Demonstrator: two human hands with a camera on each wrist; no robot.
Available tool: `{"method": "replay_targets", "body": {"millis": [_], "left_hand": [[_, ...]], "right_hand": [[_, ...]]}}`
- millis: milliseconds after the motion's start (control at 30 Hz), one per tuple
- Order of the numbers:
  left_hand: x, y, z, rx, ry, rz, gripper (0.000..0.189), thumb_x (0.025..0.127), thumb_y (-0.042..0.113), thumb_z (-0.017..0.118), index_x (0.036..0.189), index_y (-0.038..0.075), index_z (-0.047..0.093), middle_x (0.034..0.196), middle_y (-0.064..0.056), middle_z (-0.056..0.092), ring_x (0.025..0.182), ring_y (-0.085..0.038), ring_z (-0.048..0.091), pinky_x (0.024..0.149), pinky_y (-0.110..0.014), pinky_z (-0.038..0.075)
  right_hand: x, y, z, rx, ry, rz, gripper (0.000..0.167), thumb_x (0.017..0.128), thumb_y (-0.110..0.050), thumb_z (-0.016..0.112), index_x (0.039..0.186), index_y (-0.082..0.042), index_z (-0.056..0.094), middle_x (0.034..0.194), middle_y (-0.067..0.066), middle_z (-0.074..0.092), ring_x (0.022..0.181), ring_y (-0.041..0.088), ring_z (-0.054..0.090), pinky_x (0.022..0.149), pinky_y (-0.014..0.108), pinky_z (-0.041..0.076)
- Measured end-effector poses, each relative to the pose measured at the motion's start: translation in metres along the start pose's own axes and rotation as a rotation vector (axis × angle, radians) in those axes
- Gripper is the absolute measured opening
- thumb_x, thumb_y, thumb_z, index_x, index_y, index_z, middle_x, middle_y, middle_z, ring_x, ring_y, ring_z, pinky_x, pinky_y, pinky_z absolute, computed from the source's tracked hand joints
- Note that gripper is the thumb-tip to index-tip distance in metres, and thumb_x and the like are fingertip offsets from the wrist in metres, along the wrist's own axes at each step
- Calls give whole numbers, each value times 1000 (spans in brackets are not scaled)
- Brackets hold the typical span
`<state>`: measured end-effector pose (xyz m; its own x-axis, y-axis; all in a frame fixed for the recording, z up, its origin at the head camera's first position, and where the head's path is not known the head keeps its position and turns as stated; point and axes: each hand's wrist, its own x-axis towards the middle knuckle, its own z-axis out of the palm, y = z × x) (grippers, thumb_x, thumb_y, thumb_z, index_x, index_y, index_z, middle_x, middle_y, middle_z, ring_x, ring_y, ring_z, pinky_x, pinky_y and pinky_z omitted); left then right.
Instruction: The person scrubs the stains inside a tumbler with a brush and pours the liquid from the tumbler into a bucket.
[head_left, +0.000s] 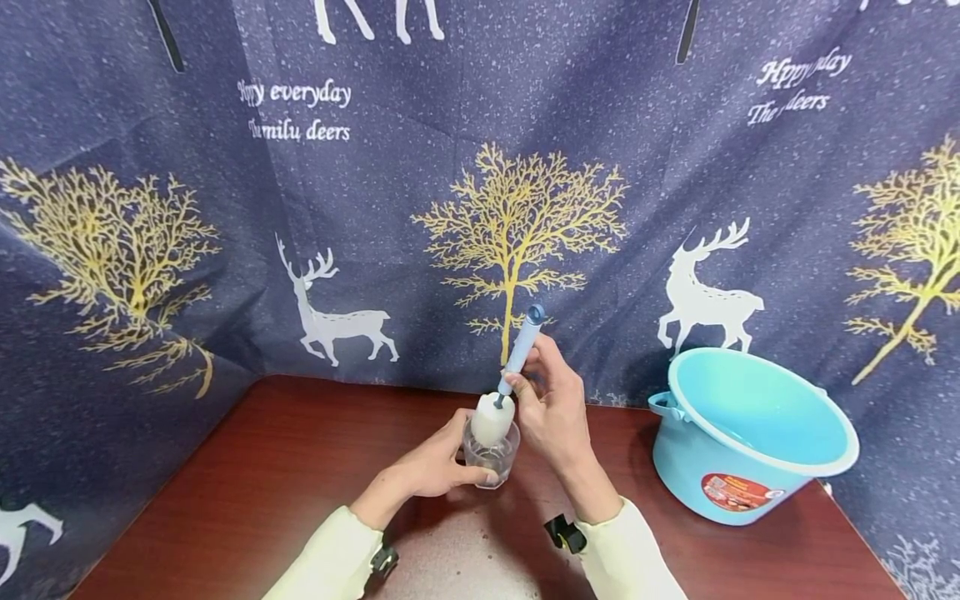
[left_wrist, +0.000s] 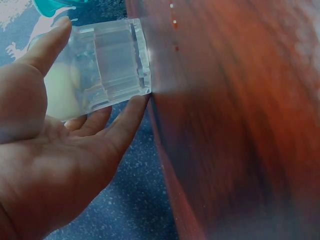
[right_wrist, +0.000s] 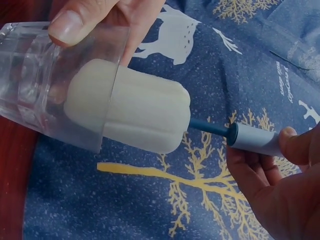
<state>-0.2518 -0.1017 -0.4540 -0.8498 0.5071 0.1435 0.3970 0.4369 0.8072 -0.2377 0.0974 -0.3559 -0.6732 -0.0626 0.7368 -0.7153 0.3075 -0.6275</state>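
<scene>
My left hand [head_left: 435, 461] holds a clear plastic cup [head_left: 504, 460], thumb on one side and fingers on the other; in the left wrist view the cup's base [left_wrist: 142, 57] is right at the tabletop. A cup brush with a white sponge head [right_wrist: 145, 112] reaches partway into the cup's mouth. Its lower end shows through the cup wall, while the upper part stands out above the rim. My right hand [head_left: 557, 407] grips the brush's light blue handle [head_left: 522, 350] between thumb and fingers, tilted with its looped end up and to the right.
On the right of the dark red wooden table [head_left: 322, 467] stands a light blue bucket [head_left: 675, 454] with a red label. Small drops [left_wrist: 175, 22] dot the tabletop near the cup. A dark blue cloth [head_left: 420, 100] with deer and trees hangs behind the table.
</scene>
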Motion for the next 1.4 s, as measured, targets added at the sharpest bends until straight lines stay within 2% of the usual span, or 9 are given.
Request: {"method": "replay_targets", "body": {"millis": [233, 567, 800, 1400], "left_hand": [[0, -1, 1, -19, 1, 8, 78, 89, 27, 89, 143, 3, 38, 140, -13, 53, 128, -25, 57, 103, -41, 53], [-1, 1, 0, -17, 1, -21, 80, 89, 29, 88, 145, 3, 38, 139, -13, 53, 127, -25, 58, 104, -41, 52], [1, -3, 1, -16, -2, -17, 81, 88, 29, 89, 146, 3, 38, 138, -13, 53, 128, -25, 58, 105, -41, 52], [1, -4, 1, -35, -7, -17, 81, 89, 28, 88, 146, 1, 37, 144, -16, 50, 129, -25, 56, 106, -43, 53]], "right_hand": [[1, 1, 0, 9, 1, 3, 47, 91, 11, 75, 130, -12, 64, 98, 8, 70, 90, 21, 75, 63, 28, 56], [1, -2, -1, -33, -12, 4, 56, 91, 13, 74, 137, -17, 65, 98, 8, 68, 93, 18, 73, 66, 32, 57], [2, -4, -1, -29, -16, -6, 61, 88, 15, 75, 140, -16, 65, 97, 9, 68, 93, 22, 72, 74, 35, 62], [1, -6, -1, -69, -52, -11, 64, 88, 13, 77, 144, -15, 64, 98, 12, 71, 90, 19, 70, 73, 37, 62]]}}
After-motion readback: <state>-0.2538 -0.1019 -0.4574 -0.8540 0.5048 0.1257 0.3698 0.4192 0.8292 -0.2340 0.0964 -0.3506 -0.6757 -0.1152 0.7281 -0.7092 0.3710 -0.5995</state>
